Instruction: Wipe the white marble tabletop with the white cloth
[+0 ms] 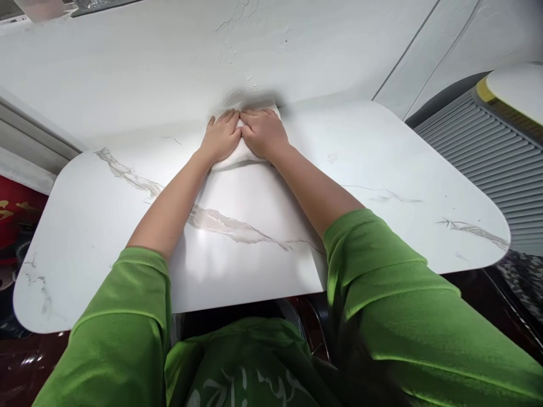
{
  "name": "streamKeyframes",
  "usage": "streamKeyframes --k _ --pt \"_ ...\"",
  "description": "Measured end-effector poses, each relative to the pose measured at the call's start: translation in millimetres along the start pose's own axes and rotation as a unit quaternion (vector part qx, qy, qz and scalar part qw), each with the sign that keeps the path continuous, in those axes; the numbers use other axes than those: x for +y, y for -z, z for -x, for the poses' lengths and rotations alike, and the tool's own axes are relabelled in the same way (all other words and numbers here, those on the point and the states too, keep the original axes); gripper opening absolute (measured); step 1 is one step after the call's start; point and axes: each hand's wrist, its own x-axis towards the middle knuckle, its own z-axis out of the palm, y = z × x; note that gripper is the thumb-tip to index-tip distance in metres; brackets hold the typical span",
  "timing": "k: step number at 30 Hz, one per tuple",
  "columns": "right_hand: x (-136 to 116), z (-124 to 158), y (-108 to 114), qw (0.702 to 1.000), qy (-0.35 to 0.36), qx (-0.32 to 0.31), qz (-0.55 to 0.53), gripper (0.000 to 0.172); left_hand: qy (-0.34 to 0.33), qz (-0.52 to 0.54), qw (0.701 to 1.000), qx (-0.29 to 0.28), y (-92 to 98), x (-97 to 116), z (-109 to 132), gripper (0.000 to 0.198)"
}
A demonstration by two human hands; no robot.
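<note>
A white folded cloth point(241, 157) lies on the white marble-patterned table point(254, 198), at its far edge against the wall. My left hand point(221, 135) presses flat on the cloth's left part, fingers stretched toward the wall. Beside it, my right hand point(263, 133) rests the same way on the right part, with the two thumbs touching or nearly so. Both palms are face down and cover much of the cloth. Neither hand is wrapped around it.
Behind the table rises a white wall point(148, 62) with peeling paint. A grey ribbed cabinet point(479, 147) with a pale top stands at the right. At the left edge is a red item point(19, 209) with gold marks. A ledge holding containers point(42, 8) shows at the top left.
</note>
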Motion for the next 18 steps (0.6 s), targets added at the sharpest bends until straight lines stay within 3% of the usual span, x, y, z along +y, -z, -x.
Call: streamKeyframes --k 10,18 --pt "-16 36 3 1.0 -0.005 0.008 -0.014 0.06 -0.013 -0.005 1.0 -0.009 1.8 10 35 0.056" --pt "-66 106 21 1.0 -0.019 0.0 -0.016 0.061 -0.034 -0.009 0.999 -0.036 9.0 26 107 0.056"
